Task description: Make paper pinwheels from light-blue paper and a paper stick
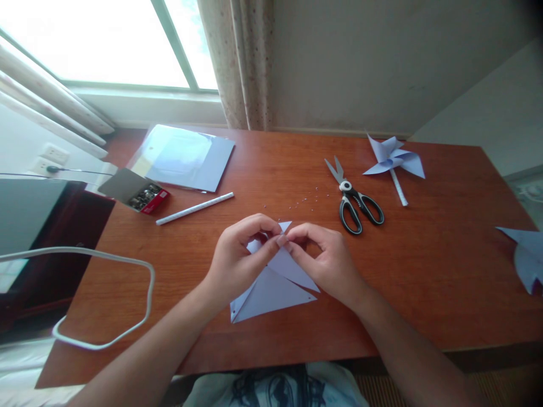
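My left hand and my right hand meet above the table, thumbs and forefingers pinched together at one spot. Under and between them is a sheet of white paper, cut in from its corners, with small holes near some tips. Both pinches are at its upper part, where one pointed tip sticks up past the fingers. Whether anything small is held along with the paper is hidden by my fingertips.
Scissors lie partly open beyond my right hand, near a finished paper pinwheel. A rolled paper stick, an open box of small metal pieces, paper in a clear sleeve and a white cable are at left. Another folded paper sits far right.
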A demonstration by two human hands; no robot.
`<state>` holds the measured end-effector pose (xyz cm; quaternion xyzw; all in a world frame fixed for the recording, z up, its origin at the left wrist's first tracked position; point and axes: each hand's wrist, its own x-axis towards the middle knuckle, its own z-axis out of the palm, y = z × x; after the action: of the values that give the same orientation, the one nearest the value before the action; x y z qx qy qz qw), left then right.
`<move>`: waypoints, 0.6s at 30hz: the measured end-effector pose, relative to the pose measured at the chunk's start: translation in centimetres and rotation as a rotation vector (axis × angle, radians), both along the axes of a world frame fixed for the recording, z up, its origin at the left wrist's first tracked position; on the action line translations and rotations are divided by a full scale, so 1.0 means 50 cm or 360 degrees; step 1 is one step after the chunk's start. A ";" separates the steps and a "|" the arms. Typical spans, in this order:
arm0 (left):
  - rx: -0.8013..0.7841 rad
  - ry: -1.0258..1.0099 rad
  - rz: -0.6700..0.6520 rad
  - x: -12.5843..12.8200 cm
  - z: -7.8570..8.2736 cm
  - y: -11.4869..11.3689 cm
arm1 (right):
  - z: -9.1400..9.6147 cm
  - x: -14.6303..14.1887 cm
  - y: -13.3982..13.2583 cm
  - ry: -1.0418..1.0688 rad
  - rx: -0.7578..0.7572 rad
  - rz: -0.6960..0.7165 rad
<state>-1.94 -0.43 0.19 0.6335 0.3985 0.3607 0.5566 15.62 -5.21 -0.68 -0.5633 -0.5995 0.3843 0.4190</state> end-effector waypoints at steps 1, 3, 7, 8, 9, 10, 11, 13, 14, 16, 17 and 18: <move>-0.0042 -0.0022 -0.0001 0.000 0.000 0.000 | 0.000 0.000 0.000 -0.0006 0.0005 0.0007; -0.0147 -0.0077 -0.0002 0.001 -0.001 0.001 | 0.000 0.000 0.000 -0.0013 0.0011 0.0022; -0.0324 -0.0158 -0.0017 0.002 -0.005 0.003 | 0.000 -0.001 0.002 -0.0025 0.0011 0.0032; -0.0339 -0.0154 -0.0020 0.002 -0.007 0.003 | 0.000 -0.001 0.002 -0.0032 0.0015 0.0029; -0.0344 -0.0145 -0.0024 0.002 -0.008 0.002 | 0.001 -0.001 0.002 -0.0038 0.0022 0.0028; -0.0342 -0.0136 -0.0029 0.002 -0.009 0.002 | 0.001 0.000 0.002 -0.0042 0.0029 0.0030; -0.0337 -0.0130 -0.0035 0.002 -0.010 0.001 | 0.002 0.000 0.001 -0.0042 0.0035 0.0035; -0.0325 -0.0125 -0.0049 0.002 -0.010 -0.001 | 0.003 0.001 0.000 -0.0030 0.0032 0.0050; -0.0321 -0.0121 -0.0054 0.002 -0.010 -0.001 | 0.003 0.001 0.000 -0.0018 0.0023 0.0055; -0.0300 -0.0087 -0.0037 0.001 -0.009 0.001 | 0.003 0.003 0.001 0.0011 -0.0011 0.0047; -0.0268 -0.0058 -0.0003 -0.001 -0.008 0.004 | 0.002 0.004 0.001 0.0029 -0.0036 0.0036; -0.0219 -0.0023 0.0045 -0.003 -0.008 0.008 | 0.001 0.005 0.002 0.0052 -0.0064 0.0022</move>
<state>-2.08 -0.03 -0.20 0.5854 0.4272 0.3449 0.5965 15.89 -5.11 -0.62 -0.5612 -0.5884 0.4085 0.4147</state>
